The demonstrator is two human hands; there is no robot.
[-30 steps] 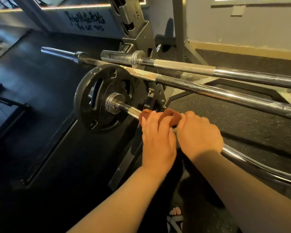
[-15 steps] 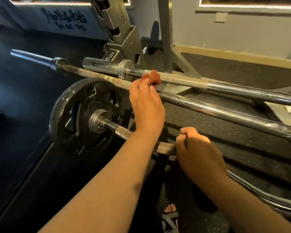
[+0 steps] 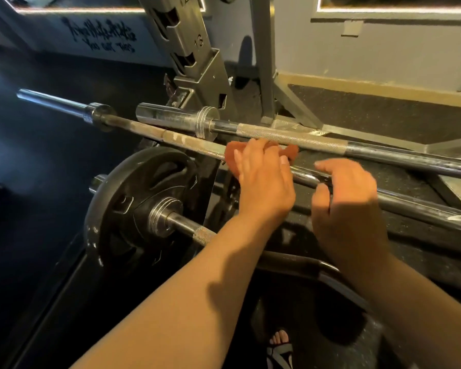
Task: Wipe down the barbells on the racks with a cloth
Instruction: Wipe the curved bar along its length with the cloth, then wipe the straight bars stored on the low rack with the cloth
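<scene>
At frame centre our left hand (image 3: 264, 187) clutches the crumpled rust-orange cloth (image 3: 230, 159) against the middle barbell (image 3: 186, 143), its steel patchy and worn; our right hand (image 3: 351, 206) arches loosely over it, fingers unclosed.

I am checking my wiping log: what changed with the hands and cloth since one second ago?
The left hand carried the cloth up from the lowest barbell to the middle barbell and holds it there. The right hand let go of the lowest barbell and rose to the middle one, fingers open. The barbells and the weight plate stayed in place.
</scene>
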